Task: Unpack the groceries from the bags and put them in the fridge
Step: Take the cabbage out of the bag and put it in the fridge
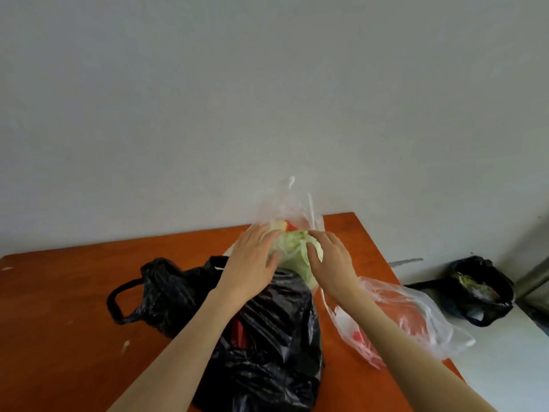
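A pale green cabbage [294, 257] sits in a clear plastic bag [292, 206] at the far side of the orange table [65, 298]. My left hand [252, 260] lies flat against the cabbage's left side, fingers straight. On its right side my right hand [331, 257] curls its fingers over the cabbage. Something red and yellow shows inside the clear bag behind the cabbage. A large black plastic bag [267, 352] lies in front, under my forearms, with a red item showing through its opening.
A second clear bag [416, 322] with red contents lies at the table's right edge. A smaller black bag [166, 292] with a loop handle lies left. A black-lined bin [478, 289] with scraps stands on the floor to the right. A grey wall is behind the table.
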Motion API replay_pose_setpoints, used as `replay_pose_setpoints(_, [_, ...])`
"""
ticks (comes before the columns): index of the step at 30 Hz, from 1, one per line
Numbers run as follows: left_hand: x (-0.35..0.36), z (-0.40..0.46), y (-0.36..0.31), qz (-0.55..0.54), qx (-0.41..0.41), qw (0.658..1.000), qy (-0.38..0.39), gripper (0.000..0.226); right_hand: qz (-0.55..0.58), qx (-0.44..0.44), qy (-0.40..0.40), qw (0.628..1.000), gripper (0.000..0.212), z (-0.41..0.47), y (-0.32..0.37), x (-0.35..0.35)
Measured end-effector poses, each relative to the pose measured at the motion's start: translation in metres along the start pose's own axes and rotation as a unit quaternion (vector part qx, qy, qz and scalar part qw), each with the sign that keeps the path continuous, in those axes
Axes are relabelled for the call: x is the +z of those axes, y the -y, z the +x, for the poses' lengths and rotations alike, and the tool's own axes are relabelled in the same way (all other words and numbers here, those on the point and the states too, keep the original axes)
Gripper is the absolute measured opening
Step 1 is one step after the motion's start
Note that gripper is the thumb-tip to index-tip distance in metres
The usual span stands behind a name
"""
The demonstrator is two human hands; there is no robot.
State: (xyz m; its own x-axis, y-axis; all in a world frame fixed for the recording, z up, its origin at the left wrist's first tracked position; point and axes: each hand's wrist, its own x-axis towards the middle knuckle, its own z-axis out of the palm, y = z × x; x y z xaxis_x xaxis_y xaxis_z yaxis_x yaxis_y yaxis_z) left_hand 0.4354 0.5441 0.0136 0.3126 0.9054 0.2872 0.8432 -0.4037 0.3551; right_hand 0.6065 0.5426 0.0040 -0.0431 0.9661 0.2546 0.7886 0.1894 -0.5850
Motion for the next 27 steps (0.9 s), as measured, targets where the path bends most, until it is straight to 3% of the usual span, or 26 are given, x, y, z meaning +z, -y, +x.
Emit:
replay_pose_setpoints(5, [0.028,0.084,0.024,0.008,0.015,0.999,0.038,0.04,0.001,-0.038,0.024,0.999,0.034,0.084,-0.008,0.018])
replay_pose_setpoints(8, [0.051,0.12,0.034,0.011,0.037,0.991,0.124,0.042,0.011,0.01,0.067,0.998,0.036,0.113,-0.023,0.024])
replay_pose_setpoints(11, [0.074,0.14,0.056,0.083,0.064,0.975,0.197,0.047,-0.019,0.057,0.098,0.993,0.04,0.122,-0.045,0.03])
replay_pose_setpoints(14, [0.086,0.145,0.084,0.13,0.005,0.971,0.2,0.057,-0.05,0.135,0.163,0.976,0.053,0.117,-0.073,0.034])
replay_pose_setpoints(18, [0.081,0.134,0.113,0.063,-0.051,0.977,0.199,0.063,-0.027,0.174,0.213,0.961,0.066,0.094,-0.096,0.041])
replay_pose_setpoints(22, [0.07,0.119,0.122,0.032,-0.038,0.945,0.323,0.069,-0.006,0.18,0.185,0.966,0.068,0.083,-0.102,0.049])
replay_pose_setpoints(25, [0.073,0.112,0.109,-0.004,0.007,0.959,0.282,0.044,-0.025,0.168,0.115,0.979,0.057,0.082,-0.096,0.05])
replay_pose_setpoints(27, [0.076,0.108,0.094,-0.052,0.03,0.968,0.243,0.03,-0.023,0.238,0.045,0.97,0.049,0.087,-0.09,0.05])
